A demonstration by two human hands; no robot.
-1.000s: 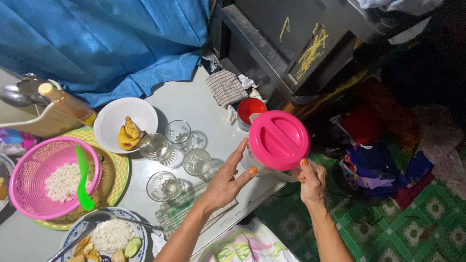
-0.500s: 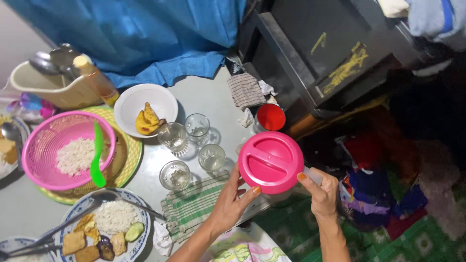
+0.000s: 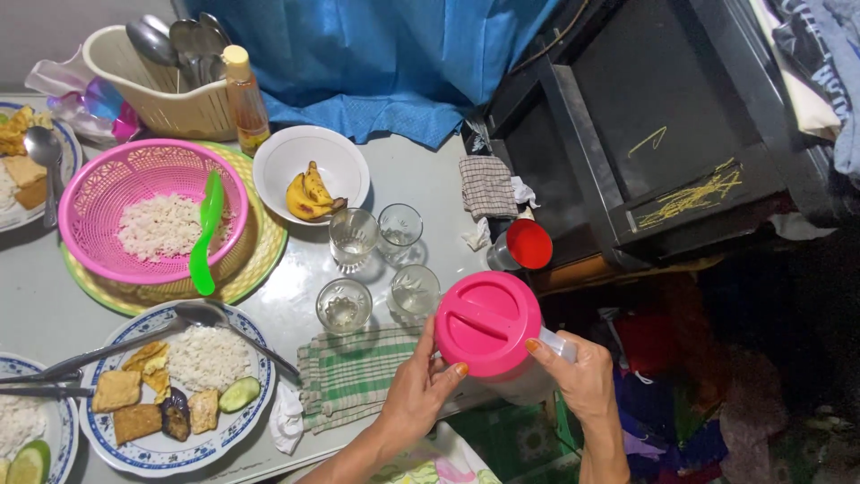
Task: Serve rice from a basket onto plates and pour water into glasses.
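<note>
Both my hands grip one clear plastic jug with a round pink lid (image 3: 488,324) at the table (image 3: 421,179) edge: left hand (image 3: 419,390) fingers curled against its side, right hand (image 3: 582,376) closed around its handle. Beside it stand four clear drinking glasses (image 3: 344,305), one green checked cloth (image 3: 349,376), and one white bowl of bananas (image 3: 311,170).

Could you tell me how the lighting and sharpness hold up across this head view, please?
Head view: the table is evenly lit, with glints on the glasses; the floor at right falls into deep shadow; the jug, left hand and right hand are sharp, with no motion blur.
</note>
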